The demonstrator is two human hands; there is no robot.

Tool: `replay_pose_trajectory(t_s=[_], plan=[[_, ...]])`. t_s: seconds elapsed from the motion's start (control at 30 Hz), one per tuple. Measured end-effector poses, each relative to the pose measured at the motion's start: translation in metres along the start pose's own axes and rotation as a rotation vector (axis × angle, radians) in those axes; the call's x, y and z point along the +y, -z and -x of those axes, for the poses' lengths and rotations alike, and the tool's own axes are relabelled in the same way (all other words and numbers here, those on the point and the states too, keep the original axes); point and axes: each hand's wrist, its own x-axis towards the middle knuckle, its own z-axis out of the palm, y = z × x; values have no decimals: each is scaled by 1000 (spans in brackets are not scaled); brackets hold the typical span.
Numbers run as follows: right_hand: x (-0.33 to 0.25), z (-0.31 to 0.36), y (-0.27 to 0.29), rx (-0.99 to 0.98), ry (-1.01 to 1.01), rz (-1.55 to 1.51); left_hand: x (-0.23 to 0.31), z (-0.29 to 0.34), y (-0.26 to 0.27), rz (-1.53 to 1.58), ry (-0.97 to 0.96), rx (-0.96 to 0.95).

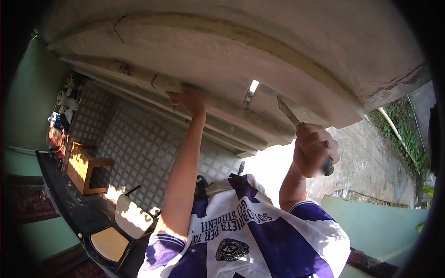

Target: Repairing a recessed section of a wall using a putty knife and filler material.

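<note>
In my right hand (315, 148) is a knife (288, 110), its fist closed round the dark handle. The pointed blade slants up and to the left, its tip close to a pale ledged structure (204, 65); whether it touches cannot be told. To the left of the blade is a narrow slot (251, 94) in that structure, bright at its upper end. My left hand (189, 99) rests against a long ledge of the same structure, fingers spread and arm stretched out. I see nothing held in it.
A checkered tile floor (134, 129) lies below left, with a wooden stool (85, 169) and pale-seated chairs (132, 215) along a dark edge. Several pots and household items (62, 99) stand at the far left. On the right are sunlit concrete ground (371, 157), greenery (401, 129) and a low green wall (375, 227).
</note>
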Motion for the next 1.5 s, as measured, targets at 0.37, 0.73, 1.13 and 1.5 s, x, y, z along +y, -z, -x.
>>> replay_pose_trajectory(t_s=[0.37, 0.73, 1.13, 1.5], plan=[[-9, -10, 4, -24, 19, 0, -8, -4, -8, 8, -23, 82], [-6, -8, 1, -16, 54, -38, 3, 2, 1, 30, 37, -48], [-2, -9, -2, -31, -9, -29, 4, -1, -3, 48, 12, -27], [-1, -5, 2, 15, -21, -20, 3, 1, -2, 16, -10, -2]])
